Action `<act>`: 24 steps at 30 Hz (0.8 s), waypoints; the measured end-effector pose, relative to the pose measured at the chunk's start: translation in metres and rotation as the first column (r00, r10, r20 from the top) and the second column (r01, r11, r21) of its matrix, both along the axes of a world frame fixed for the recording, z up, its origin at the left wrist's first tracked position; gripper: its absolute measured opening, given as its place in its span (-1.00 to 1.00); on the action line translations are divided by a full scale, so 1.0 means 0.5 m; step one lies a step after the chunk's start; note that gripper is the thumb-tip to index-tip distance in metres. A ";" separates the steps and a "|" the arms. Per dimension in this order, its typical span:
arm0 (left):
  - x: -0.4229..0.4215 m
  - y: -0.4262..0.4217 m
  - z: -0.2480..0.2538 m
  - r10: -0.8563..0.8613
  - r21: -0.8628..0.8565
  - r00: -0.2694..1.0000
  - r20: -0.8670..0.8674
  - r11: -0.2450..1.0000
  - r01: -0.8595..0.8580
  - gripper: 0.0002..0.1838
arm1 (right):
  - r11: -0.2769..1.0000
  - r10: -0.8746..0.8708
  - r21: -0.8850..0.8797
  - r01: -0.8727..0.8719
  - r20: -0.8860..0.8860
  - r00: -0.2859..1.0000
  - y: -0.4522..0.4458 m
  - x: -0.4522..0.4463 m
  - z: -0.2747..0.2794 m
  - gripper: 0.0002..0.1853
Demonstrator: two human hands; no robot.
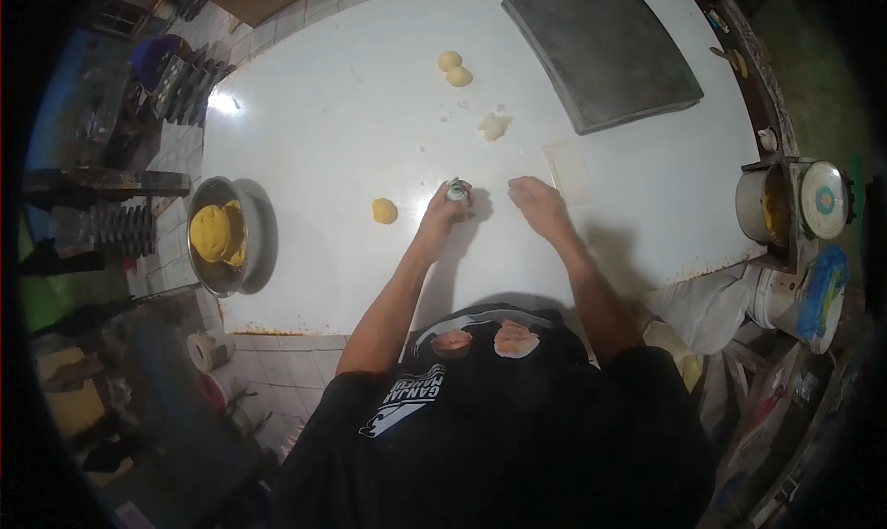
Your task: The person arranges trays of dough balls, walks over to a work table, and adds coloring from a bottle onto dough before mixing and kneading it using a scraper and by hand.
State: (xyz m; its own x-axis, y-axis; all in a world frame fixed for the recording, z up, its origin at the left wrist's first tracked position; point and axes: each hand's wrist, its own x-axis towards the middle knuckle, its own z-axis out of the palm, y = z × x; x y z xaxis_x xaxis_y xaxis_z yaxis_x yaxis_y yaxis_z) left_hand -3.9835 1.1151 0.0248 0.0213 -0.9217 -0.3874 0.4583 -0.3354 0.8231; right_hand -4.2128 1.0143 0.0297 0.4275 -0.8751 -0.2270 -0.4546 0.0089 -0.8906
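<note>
Fingers of my left hand [450, 208] are wrapped round a small container [457, 190] with a green and white top, just above the white table. My right hand [538, 204] is to the right of it, over the table, with its fingers curled together; whether anything is inside them is hidden. A yellow dough lump [384, 211] lies left of my left hand. Farther up, two pale yellow dough balls [454, 68] touch each other, and a ragged whitish dough piece [494, 126] with crumbs lies below them.
The white table [314, 159] bears a dark grey slab [605, 53] at the back right and a thin translucent sheet [567, 172] near my right hand. At its left edge stands a metal bowl [248, 238] with yellow dough. A pot [753, 206] stands off the right edge.
</note>
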 end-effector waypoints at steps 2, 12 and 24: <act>0.016 -0.025 -0.004 -0.004 0.017 0.993 0.119 1.000 0.002 -0.64 | 1.000 0.010 -0.025 -0.009 0.017 1.000 0.005 0.008 -0.007 -0.68; 0.054 -0.162 -0.003 0.047 -0.099 0.734 0.677 0.995 0.028 -0.55 | 0.877 0.052 -0.464 -0.121 -0.159 0.986 0.003 -0.047 -0.137 -0.63; 0.067 -0.306 -0.049 0.015 -0.121 0.545 0.839 0.980 0.160 -0.52 | 0.837 -0.045 -0.544 -0.057 -0.172 0.984 0.034 -0.035 -0.164 -0.52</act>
State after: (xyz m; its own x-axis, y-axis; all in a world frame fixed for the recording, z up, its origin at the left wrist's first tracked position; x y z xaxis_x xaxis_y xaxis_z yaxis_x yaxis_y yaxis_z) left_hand -3.9501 0.9619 0.0002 0.1835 -0.9800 -0.0763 -0.4818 -0.1574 0.8621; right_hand -4.2303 1.0313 -0.0524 0.4321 -0.8754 0.2167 -0.5977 -0.4579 -0.6581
